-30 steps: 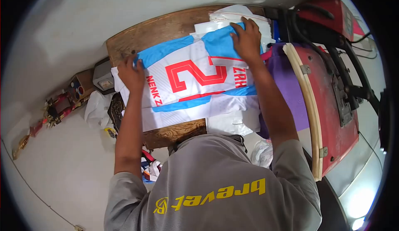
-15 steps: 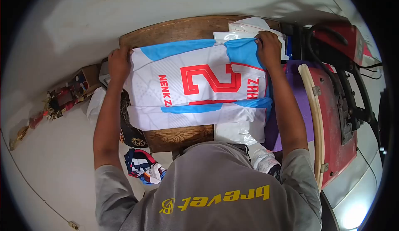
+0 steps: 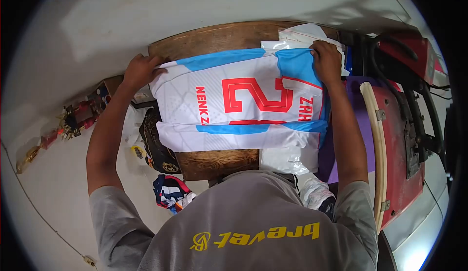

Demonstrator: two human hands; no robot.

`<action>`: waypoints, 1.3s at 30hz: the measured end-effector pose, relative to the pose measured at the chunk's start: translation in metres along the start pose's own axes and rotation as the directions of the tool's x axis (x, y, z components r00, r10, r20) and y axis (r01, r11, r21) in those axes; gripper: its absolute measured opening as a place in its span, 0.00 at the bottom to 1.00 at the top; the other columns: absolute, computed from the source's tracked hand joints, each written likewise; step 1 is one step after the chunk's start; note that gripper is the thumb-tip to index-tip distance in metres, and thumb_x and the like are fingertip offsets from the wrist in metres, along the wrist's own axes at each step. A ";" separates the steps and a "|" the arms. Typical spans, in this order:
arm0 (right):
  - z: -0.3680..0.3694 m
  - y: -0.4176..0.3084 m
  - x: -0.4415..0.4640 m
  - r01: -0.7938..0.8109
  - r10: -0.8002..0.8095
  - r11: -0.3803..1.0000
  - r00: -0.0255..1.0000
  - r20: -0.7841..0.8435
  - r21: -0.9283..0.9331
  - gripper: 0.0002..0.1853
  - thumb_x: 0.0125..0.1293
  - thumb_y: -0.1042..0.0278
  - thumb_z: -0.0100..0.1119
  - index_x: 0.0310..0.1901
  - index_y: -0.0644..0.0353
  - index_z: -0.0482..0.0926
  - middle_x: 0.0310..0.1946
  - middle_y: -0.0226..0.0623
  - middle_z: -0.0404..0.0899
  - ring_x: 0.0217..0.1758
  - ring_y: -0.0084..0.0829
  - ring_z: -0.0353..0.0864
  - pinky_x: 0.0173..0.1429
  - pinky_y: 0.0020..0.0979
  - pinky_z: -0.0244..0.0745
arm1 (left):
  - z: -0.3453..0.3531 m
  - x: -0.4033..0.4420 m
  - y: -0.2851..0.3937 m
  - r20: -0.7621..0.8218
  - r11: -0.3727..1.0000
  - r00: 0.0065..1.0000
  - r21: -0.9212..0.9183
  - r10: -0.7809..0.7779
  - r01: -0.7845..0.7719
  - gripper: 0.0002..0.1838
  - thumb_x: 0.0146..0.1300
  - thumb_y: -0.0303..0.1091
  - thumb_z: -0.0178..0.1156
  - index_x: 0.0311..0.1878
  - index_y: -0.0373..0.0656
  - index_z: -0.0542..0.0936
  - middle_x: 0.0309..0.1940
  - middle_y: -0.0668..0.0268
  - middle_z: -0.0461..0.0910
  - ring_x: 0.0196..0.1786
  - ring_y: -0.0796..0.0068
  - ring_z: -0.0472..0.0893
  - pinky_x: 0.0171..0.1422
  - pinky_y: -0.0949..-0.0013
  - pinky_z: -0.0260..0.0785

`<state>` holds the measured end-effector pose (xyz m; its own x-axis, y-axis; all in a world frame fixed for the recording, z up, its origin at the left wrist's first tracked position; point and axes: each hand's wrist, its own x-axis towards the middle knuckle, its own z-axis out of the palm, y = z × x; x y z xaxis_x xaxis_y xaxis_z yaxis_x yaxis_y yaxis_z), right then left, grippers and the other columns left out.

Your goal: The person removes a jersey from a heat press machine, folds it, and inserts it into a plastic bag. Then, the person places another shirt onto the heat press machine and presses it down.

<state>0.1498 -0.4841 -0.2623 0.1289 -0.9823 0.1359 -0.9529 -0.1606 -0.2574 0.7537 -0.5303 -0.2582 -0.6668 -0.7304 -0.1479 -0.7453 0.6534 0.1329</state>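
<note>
A white and light-blue jersey (image 3: 243, 90) with a red number 2 and red lettering lies partly folded, its lower edge turned up, across a wooden table. My left hand (image 3: 142, 70) has its fingers closed at the jersey's far left corner, the fingertips bent over the cloth. At the far right corner, my right hand (image 3: 326, 60) pinches the blue part of the cloth. Part of the jersey's right side is hidden behind my right forearm.
White plastic bags (image 3: 287, 160) lie under the jersey's right side. A red heat press (image 3: 402, 149) with a pale wooden edge stands at the right, beside a purple sheet (image 3: 336, 159). Bundled clothes (image 3: 170, 192) and a black patterned bag (image 3: 156, 144) are at the left.
My left hand has shifted outward, its elbow swinging left, and its fingers now reach onto the corner from the side. The right hand keeps its corner. The whole view has shifted slightly.
</note>
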 end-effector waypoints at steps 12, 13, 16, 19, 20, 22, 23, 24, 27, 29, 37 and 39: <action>0.006 0.009 0.002 -0.035 0.036 0.999 0.998 0.060 -0.015 0.08 0.69 0.66 0.69 0.48 0.52 0.88 0.52 0.32 0.87 0.60 0.43 0.81 0.63 0.47 0.73 | 0.005 0.020 0.002 0.035 0.909 0.930 -0.202 -0.366 0.365 0.19 0.68 0.53 0.71 0.50 0.48 0.91 0.38 0.55 0.90 0.40 0.51 0.86 0.50 0.52 0.77; 0.006 0.010 0.001 -0.031 0.032 0.999 0.999 0.024 -0.022 0.09 0.69 0.67 0.69 0.49 0.52 0.87 0.52 0.33 0.87 0.60 0.44 0.81 0.64 0.47 0.73 | 0.005 0.018 0.000 0.027 0.926 0.947 -0.201 -0.320 0.319 0.20 0.66 0.53 0.73 0.49 0.47 0.91 0.38 0.57 0.89 0.42 0.52 0.85 0.51 0.52 0.76; 0.001 0.004 0.000 0.079 -0.083 0.996 0.986 -0.142 -0.030 0.10 0.68 0.68 0.69 0.49 0.55 0.86 0.52 0.37 0.86 0.61 0.46 0.82 0.67 0.50 0.70 | -0.014 0.019 0.012 0.031 0.910 0.930 -0.199 -0.365 0.364 0.19 0.62 0.50 0.76 0.47 0.46 0.91 0.38 0.59 0.88 0.45 0.53 0.84 0.54 0.50 0.74; -0.020 -0.006 -0.005 0.032 -0.039 0.995 0.997 -0.069 -0.092 0.07 0.70 0.65 0.68 0.46 0.53 0.87 0.46 0.36 0.88 0.58 0.42 0.83 0.74 0.50 0.65 | -0.010 0.013 0.009 -0.056 0.936 0.943 -0.155 -0.328 0.316 0.17 0.62 0.47 0.76 0.43 0.44 0.90 0.33 0.58 0.85 0.43 0.52 0.84 0.52 0.49 0.73; -0.023 -0.009 -0.008 0.057 -0.071 0.992 0.990 -0.124 -0.114 0.06 0.70 0.64 0.67 0.46 0.53 0.87 0.43 0.36 0.88 0.56 0.39 0.83 0.75 0.49 0.63 | -0.001 0.009 0.001 -0.042 0.941 0.945 -0.115 -0.325 0.319 0.15 0.62 0.45 0.76 0.43 0.44 0.88 0.33 0.59 0.84 0.43 0.51 0.84 0.52 0.49 0.71; -0.039 -0.018 -0.014 0.063 -0.077 0.991 0.989 -0.128 -0.114 0.07 0.70 0.64 0.67 0.46 0.53 0.87 0.43 0.36 0.87 0.55 0.39 0.83 0.75 0.49 0.64 | 0.000 -0.004 0.007 -0.223 0.959 0.937 -0.149 -0.271 0.242 0.14 0.63 0.42 0.75 0.44 0.43 0.87 0.34 0.57 0.84 0.42 0.50 0.83 0.51 0.49 0.70; -0.045 -0.021 -0.018 0.062 -0.077 0.993 0.986 -0.145 -0.103 0.07 0.71 0.64 0.67 0.46 0.54 0.87 0.42 0.36 0.87 0.55 0.39 0.83 0.74 0.49 0.64 | -0.001 -0.010 0.009 -0.248 0.963 0.935 -0.160 -0.252 0.217 0.12 0.63 0.39 0.73 0.44 0.44 0.86 0.35 0.57 0.83 0.43 0.50 0.83 0.52 0.49 0.69; -0.049 -0.023 -0.024 0.069 -0.081 0.994 0.982 -0.168 -0.081 0.07 0.70 0.64 0.67 0.46 0.54 0.87 0.42 0.35 0.87 0.55 0.40 0.83 0.73 0.48 0.65 | -0.004 -0.016 0.012 -0.252 0.963 0.937 -0.175 -0.244 0.204 0.10 0.64 0.36 0.72 0.44 0.44 0.85 0.37 0.58 0.83 0.45 0.50 0.83 0.53 0.50 0.69; -0.059 -0.032 -0.050 0.048 -0.058 0.996 0.987 -0.152 -0.069 0.07 0.70 0.65 0.67 0.46 0.53 0.87 0.42 0.36 0.86 0.55 0.43 0.81 0.70 0.48 0.66 | -0.008 -0.038 0.032 -0.285 0.963 0.926 -0.177 -0.248 0.203 0.09 0.64 0.33 0.70 0.46 0.45 0.84 0.40 0.61 0.83 0.47 0.52 0.83 0.53 0.51 0.69; -0.065 -0.040 -0.075 0.042 -0.046 0.998 0.990 -0.132 -0.036 0.06 0.68 0.66 0.67 0.45 0.53 0.87 0.42 0.36 0.85 0.54 0.44 0.81 0.70 0.48 0.66 | 0.000 -0.057 0.045 -0.280 0.969 0.930 -0.139 -0.237 0.205 0.10 0.63 0.31 0.71 0.46 0.46 0.83 0.39 0.63 0.82 0.47 0.54 0.82 0.53 0.51 0.68; -0.043 -0.054 -0.183 -0.015 0.012 0.997 0.999 -0.043 -0.071 0.08 0.61 0.70 0.72 0.42 0.49 0.86 0.39 0.29 0.81 0.51 0.37 0.81 0.70 0.47 0.70 | 0.039 -0.117 0.097 -0.194 0.982 0.965 -0.101 -0.179 0.162 0.18 0.52 0.25 0.74 0.47 0.51 0.84 0.39 0.67 0.81 0.47 0.60 0.82 0.52 0.55 0.67; -0.036 -0.053 -0.199 -0.026 0.025 0.999 1.000 -0.015 -0.043 0.07 0.62 0.71 0.72 0.41 0.49 0.86 0.39 0.29 0.81 0.50 0.37 0.81 0.68 0.46 0.71 | 0.045 -0.126 0.101 -0.162 0.982 0.971 -0.095 -0.177 0.163 0.17 0.52 0.26 0.74 0.46 0.51 0.86 0.39 0.67 0.81 0.47 0.59 0.81 0.55 0.55 0.69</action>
<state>0.1648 -0.2763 -0.2412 0.1010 -0.9845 0.1434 -0.9668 -0.1311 -0.2192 0.7627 -0.3634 -0.2707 -0.5155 -0.8568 -0.0079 -0.8405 0.5038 0.1994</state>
